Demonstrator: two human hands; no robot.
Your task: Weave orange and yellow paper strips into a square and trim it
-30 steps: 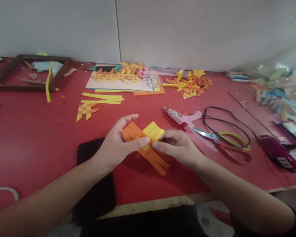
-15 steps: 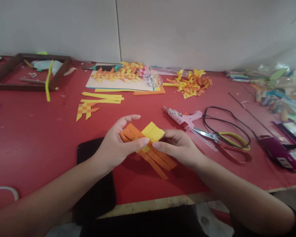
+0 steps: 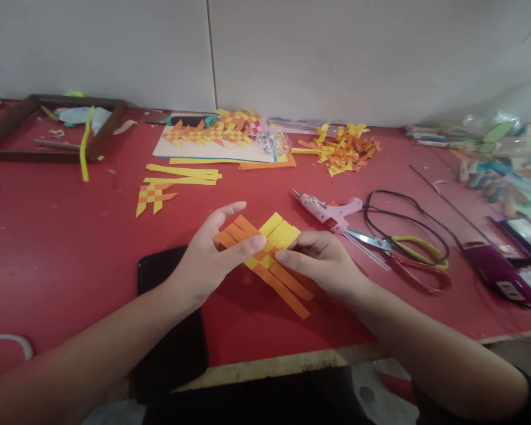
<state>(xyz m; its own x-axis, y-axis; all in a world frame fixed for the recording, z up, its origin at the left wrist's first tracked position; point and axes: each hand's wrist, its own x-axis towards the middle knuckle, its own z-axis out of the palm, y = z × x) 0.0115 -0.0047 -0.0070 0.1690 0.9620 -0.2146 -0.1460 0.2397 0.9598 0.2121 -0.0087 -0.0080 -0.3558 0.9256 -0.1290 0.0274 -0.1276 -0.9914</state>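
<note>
Between my hands, above the red table, is a piece of woven paper strips (image 3: pixel 265 254) in orange and yellow, with loose orange ends pointing down to the right. My left hand (image 3: pixel 216 248) grips its left side, thumb on top and forefinger stretched out past it. On the other side my right hand (image 3: pixel 323 258) pinches the yellow edge, its thumb by the weave and its other fingers curled behind. A finished-looking woven paper fish (image 3: pixel 153 197) lies beyond my left hand, near yellow paper strips (image 3: pixel 183 173).
A pink glue gun (image 3: pixel 330 209) and scissors (image 3: pixel 393 248) lie right of my hands, beside a black cord. A black phone (image 3: pixel 172 330) lies under my left forearm. Farther back are a wooden frame (image 3: pixel 101 131), a heap of paper scraps (image 3: pixel 347 150) and a white sheet (image 3: pixel 177 149).
The woven strips have turned slightly and shifted a little up in my hands, and more of the checkered weave shows. My left thumb has moved slightly up and left.
</note>
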